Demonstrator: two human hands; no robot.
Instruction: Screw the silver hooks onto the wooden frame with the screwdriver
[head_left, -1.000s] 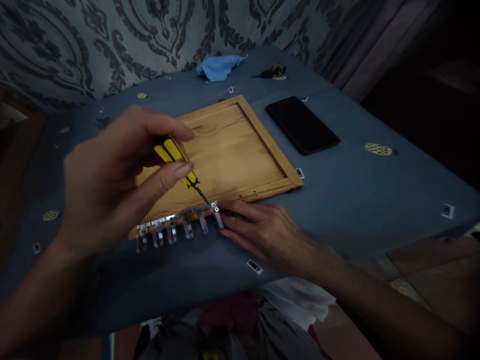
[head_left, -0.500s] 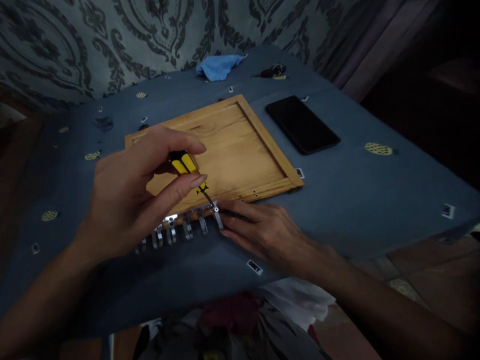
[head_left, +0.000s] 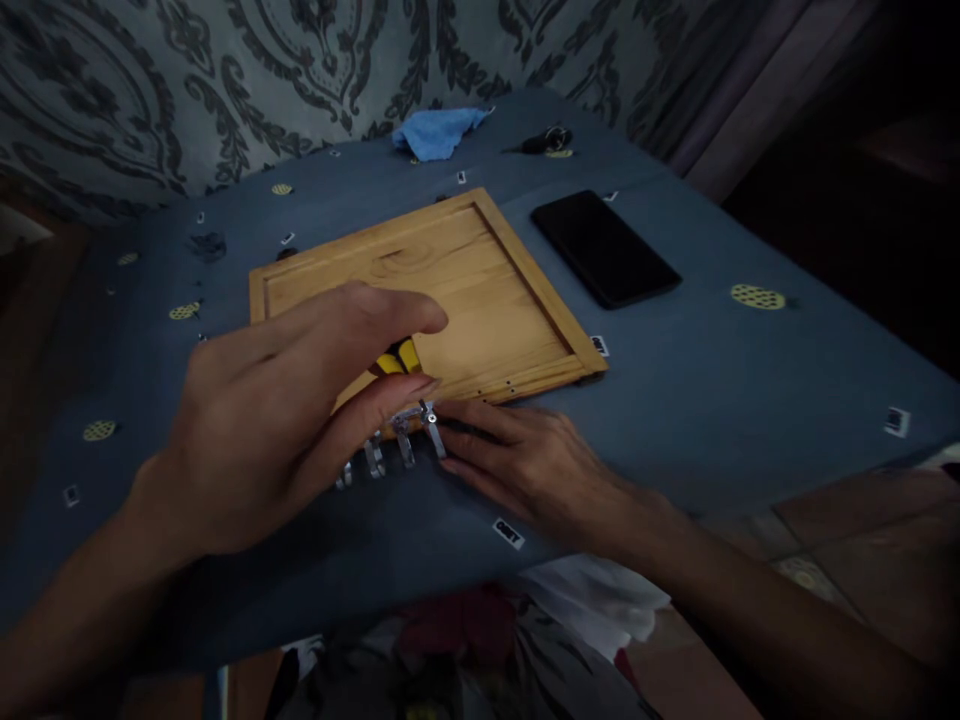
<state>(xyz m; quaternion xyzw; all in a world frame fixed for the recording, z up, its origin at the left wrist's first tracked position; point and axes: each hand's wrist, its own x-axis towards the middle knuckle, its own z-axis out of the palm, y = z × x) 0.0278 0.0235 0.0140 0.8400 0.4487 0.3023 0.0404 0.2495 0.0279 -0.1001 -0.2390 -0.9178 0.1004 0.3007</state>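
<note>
In my left hand [head_left: 292,410] is a small yellow-and-black screwdriver [head_left: 401,360], its handle mostly covered by the fingers. Its tip points down at a screw in the rightmost metal hook [head_left: 435,430]. Several such hooks [head_left: 375,455] line the near edge of a framed wooden board [head_left: 450,290], the left ones hidden behind my left hand. My right hand [head_left: 525,455] lies at that near edge, its fingertips against the rightmost hook. Small dark holes show in the frame just right of the hooks.
A black phone [head_left: 604,250] lies right of the board on the blue patterned tablecloth [head_left: 697,400]. Toward the back are a blue cloth [head_left: 439,133] and a dark object with a metal ring [head_left: 547,140]. A clear crumpled item [head_left: 206,247] lies at the left.
My left hand has moved right and slightly down, tilting the screwdriver more upright and covering more of its handle and the left hooks. The right hand and board stay put.
</note>
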